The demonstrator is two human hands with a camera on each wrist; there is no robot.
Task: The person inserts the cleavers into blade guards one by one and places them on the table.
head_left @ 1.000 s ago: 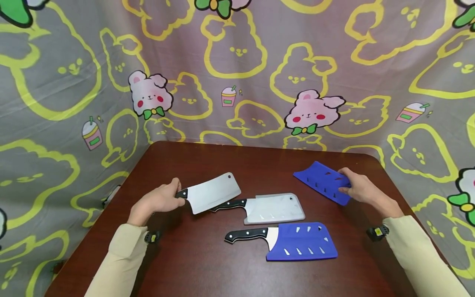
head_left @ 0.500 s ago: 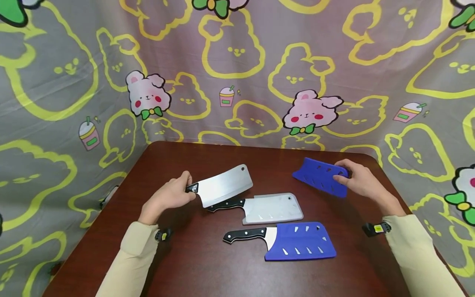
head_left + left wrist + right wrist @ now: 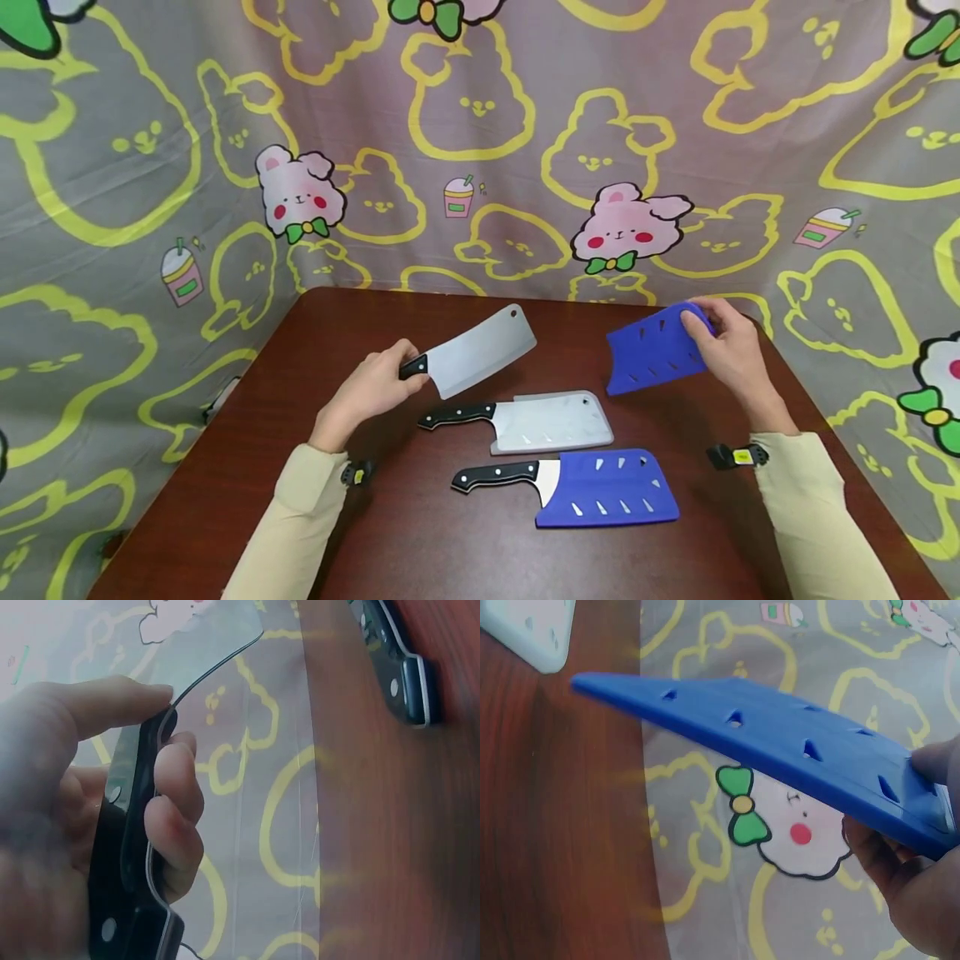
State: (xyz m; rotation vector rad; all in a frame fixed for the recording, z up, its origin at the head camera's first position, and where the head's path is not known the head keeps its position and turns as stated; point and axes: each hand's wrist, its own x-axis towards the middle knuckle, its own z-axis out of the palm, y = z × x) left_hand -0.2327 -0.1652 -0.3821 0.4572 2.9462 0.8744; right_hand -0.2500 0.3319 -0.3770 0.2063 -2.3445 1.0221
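My left hand (image 3: pixel 375 383) grips a bare cleaver (image 3: pixel 483 350) by its black riveted handle (image 3: pixel 131 847), the blade slanting up to the right above the table. In the left wrist view the fingers curl round that handle, thumb near the blade's base. My right hand (image 3: pixel 731 350) pinches one end of a blue slotted blade cover (image 3: pixel 652 346), thumb on its near face. The cover is held up and tilted, its open end towards the cleaver; in the right wrist view the cover (image 3: pixel 772 746) appears nearly edge-on.
Between the hands lies a cleaver in a whitish cover (image 3: pixel 555 423). Nearer the front is another cleaver in a blue cover (image 3: pixel 611 492), its black handle (image 3: pixel 495 475) pointing left. A patterned cloth (image 3: pixel 495 92) hangs behind the dark wooden table (image 3: pixel 420 550).
The left hand has carried the cleaver right and away, off the whitish-covered cleaver's handle in view. The right hand has raised the blue cover and turned its open end towards the left.
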